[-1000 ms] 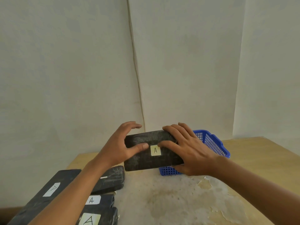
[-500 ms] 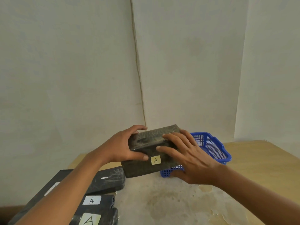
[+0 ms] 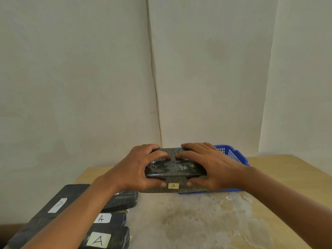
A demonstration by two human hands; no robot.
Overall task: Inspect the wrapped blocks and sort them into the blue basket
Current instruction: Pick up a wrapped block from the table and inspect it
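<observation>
We hold one wrapped block (image 3: 175, 167) in the air between both hands, just above the surface (image 3: 197, 221) and in front of the blue basket (image 3: 233, 155). Our left hand (image 3: 138, 168) curls round its left end, fingers over the top and thumb underneath near the label (image 3: 173, 186); our right hand (image 3: 210, 166) grips the right end the same way. The block's long axis runs left to right across our view, and its labelled face, marked A, points toward us while a glossy narrow side faces up.

To inspect well, we should turn it slowly about that long axis, keeping both ends pinched so the slick wrap does not slip, and check each face before lowering it flat into the basket. More blocks (image 3: 100, 229) lie stacked at our lower left, well apart from the basket.
</observation>
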